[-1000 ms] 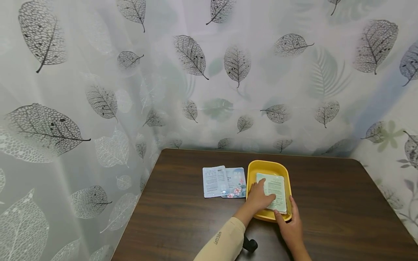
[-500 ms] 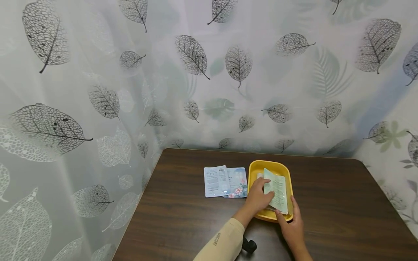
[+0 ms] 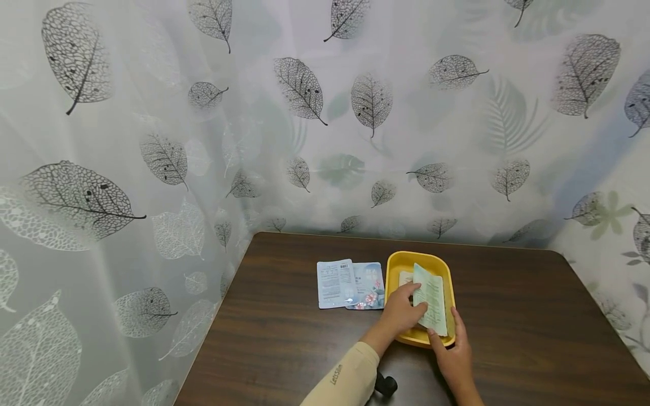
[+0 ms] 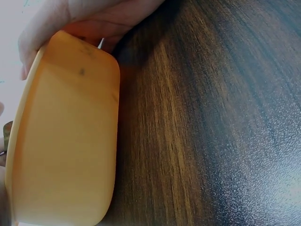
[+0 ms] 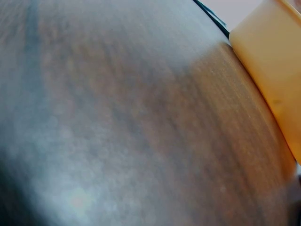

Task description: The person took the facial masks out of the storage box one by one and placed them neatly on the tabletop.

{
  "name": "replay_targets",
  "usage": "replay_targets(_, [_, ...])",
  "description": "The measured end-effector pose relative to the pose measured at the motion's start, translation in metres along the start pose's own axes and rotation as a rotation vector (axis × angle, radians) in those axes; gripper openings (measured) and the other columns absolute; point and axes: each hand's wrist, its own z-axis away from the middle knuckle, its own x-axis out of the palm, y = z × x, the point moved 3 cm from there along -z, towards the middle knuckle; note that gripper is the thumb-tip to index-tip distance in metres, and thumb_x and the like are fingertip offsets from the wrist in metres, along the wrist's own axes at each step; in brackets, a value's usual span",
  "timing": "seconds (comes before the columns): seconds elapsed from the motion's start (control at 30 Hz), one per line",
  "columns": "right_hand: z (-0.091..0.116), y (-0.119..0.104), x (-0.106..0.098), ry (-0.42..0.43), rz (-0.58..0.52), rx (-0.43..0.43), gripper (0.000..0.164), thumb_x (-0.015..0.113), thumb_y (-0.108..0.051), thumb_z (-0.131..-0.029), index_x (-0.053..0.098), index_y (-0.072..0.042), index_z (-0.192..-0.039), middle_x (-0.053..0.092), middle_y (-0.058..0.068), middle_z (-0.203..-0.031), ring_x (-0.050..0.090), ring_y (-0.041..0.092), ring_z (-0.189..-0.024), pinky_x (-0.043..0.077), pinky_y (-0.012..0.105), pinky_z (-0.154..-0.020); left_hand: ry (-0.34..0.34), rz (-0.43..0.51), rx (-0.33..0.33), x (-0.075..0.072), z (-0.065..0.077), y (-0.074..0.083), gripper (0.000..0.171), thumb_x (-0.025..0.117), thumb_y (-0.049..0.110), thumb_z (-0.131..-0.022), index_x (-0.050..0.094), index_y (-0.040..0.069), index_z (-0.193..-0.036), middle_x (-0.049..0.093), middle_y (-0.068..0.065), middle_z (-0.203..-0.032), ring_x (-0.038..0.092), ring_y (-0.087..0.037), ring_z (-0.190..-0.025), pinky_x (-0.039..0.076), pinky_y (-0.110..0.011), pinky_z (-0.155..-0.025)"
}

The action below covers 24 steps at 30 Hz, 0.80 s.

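Observation:
In the head view my left hand [image 3: 402, 311], in a beige sleeve, reaches into a yellow plastic basket [image 3: 444, 260]. It pinches the left side of a light-green sheet mask packet [image 3: 433, 299] with small print, which stands tilted in the basket. Another pale packet [image 3: 405, 277] shows beneath it at the left. My right hand [image 3: 455, 358] grips the basket's near right corner, thumb at the rim and fingers along the outer side. The left wrist view shows this right hand [image 4: 89, 19] round the corner, beside the basket's outer wall [image 4: 70, 132]. In the right wrist view the basket wall [image 5: 273, 61] fills the upper right.
Two light-blue packets, one with print [image 3: 335, 285] and one with pink flowers [image 3: 369, 286], overlap on the dark wood table [image 3: 518, 316] left of the basket. A black rounded object [image 3: 387, 385] shows beside the left wrist. A leaf-patterned curtain [image 3: 325, 141] hangs behind.
The green packet, earlier flat on the pile, is now tilted and shifted slightly right, uncovering the packet beneath. My left fingers have closed on its left side; the right hand keeps its grip.

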Motion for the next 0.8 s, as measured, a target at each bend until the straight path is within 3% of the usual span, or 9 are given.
replay_targets(0.17, [-0.0004,0.0009,0.0010,-0.009,-0.007,0.017,0.085,0.070,-0.028,-0.096,0.020,-0.028,-0.165,0.029,0.016,-0.167,0.031,0.035,-0.148,0.019,0.004,-0.105,0.021,0.020,0.005,0.0004,0.0001,-0.0026,0.058,0.067,0.033,-0.092,0.056,0.023,-0.148,0.051,0.006,-0.155,0.046,-0.014,-0.145,0.041,-0.035,-0.118])
replay_targets(0.23, [-0.0003,0.0006,0.0011,-0.016,-0.021,0.020,0.086,0.070,-0.028,-0.097,0.018,-0.028,-0.165,0.026,0.017,-0.168,0.028,0.036,-0.150,0.020,0.015,-0.117,0.037,0.028,0.009,0.0004,0.0001,-0.0033,0.059,0.067,0.031,-0.092,0.054,0.022,-0.149,0.050,0.005,-0.155,0.046,-0.015,-0.145,0.041,-0.036,-0.119])
replay_targets(0.3, [-0.0003,0.0004,0.0011,-0.022,-0.036,0.025,0.086,0.070,-0.028,-0.097,0.017,-0.028,-0.165,0.023,0.017,-0.169,0.025,0.038,-0.152,0.020,0.034,-0.126,0.052,0.036,0.017,0.0001,0.0007,-0.0036,0.060,0.067,0.029,-0.092,0.053,0.022,-0.150,0.050,0.004,-0.156,0.045,-0.016,-0.146,0.040,-0.037,-0.119])
replay_targets(0.4, [-0.0004,0.0002,0.0006,-0.025,-0.044,0.027,0.087,0.070,-0.027,-0.096,0.017,-0.027,-0.165,0.021,0.018,-0.169,0.023,0.040,-0.153,0.019,0.058,-0.125,0.075,0.055,0.023,-0.0009,0.0022,-0.0033,0.062,0.068,0.025,-0.090,0.052,0.021,-0.151,0.049,0.003,-0.156,0.044,-0.017,-0.147,0.039,-0.038,-0.120])
replay_targets(0.8, [-0.0006,-0.0010,0.0000,-0.021,-0.024,0.031,0.088,0.071,-0.030,-0.096,0.017,-0.026,-0.165,0.022,0.018,-0.169,0.024,0.040,-0.153,0.021,0.060,-0.123,0.145,0.092,0.083,-0.0061,0.0040,-0.0004,0.068,0.069,0.013,-0.087,0.050,0.015,-0.152,0.050,-0.002,-0.156,0.044,-0.020,-0.147,0.038,-0.039,-0.121])
